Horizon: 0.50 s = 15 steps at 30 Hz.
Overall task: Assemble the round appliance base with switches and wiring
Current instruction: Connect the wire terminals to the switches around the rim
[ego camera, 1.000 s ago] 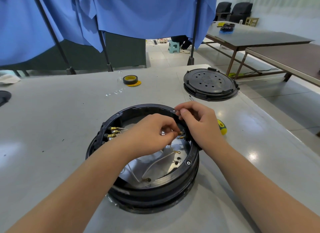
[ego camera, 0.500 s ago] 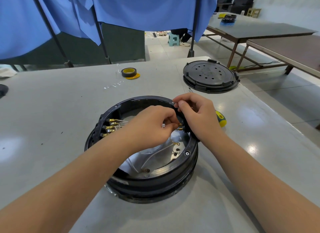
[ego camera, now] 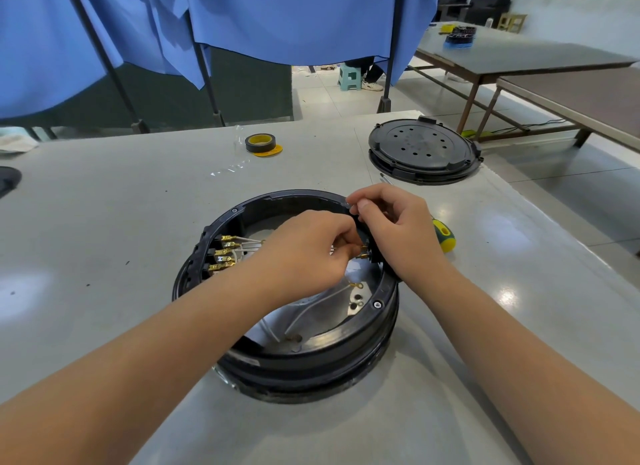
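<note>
L hand (ego camera: 304, 253) pinches brass terminal (ego camera: 363, 255) | R hand (ego camera: 394, 229) hides switch, prob. gripped

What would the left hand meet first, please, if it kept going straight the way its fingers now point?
Most likely the brass terminals on the right inner wall of the round base, with the right hand gripping that rim just behind them. The left hand is nearly touching them already, though depth is unclear.

- Round base (ego camera: 304, 360): glossy black, silvery inside
- Terminals (ego camera: 227, 253): brass-gold, on white wires (ego camera: 311, 308)
- Tape roll (ego camera: 260, 143): black, yellow core
- Tool handle (ego camera: 443, 236): yellow and green, possibly a screwdriver
- Curtain (ego camera: 277, 17): blue
- Table (ego camera: 104, 205): grey
</note>
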Each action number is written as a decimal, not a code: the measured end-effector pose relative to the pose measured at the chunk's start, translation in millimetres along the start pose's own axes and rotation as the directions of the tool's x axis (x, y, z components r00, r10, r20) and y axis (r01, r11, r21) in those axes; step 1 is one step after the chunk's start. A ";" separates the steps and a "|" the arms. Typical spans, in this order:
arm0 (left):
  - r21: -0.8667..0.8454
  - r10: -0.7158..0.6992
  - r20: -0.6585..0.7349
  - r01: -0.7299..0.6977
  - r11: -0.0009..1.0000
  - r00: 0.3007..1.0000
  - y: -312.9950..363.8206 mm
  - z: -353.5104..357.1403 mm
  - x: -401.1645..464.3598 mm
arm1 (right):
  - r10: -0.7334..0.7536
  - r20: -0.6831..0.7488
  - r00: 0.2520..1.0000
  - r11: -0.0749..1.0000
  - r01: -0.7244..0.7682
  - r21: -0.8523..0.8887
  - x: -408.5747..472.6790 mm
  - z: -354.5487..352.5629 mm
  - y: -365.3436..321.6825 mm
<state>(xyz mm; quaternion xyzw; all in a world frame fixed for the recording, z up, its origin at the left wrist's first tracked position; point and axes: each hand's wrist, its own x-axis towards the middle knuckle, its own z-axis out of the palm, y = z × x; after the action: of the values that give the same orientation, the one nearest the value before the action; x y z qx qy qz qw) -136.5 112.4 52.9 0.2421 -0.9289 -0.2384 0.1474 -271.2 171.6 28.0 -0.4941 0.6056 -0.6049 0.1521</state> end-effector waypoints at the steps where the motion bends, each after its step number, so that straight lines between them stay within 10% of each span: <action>1: 0.001 0.001 0.000 -0.001 1.000 1.000 0.2 0.3 0.5 | 0.002 0.001 1.000 1.000 -0.002 0.005 0.2 -0.1 0.1; 15: 0.046 0.000 -0.009 0.000 0.999 1.000 -1.7 -0.4 0.1 | 0.001 0.020 1.000 1.000 -0.001 -0.006 1.2 -3.0 -0.6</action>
<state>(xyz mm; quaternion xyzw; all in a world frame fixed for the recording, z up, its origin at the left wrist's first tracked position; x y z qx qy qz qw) -135.8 110.9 52.4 0.2465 -0.9335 -0.2157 0.1458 -273.9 172.6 29.7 -0.5004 0.6061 -0.5980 0.1571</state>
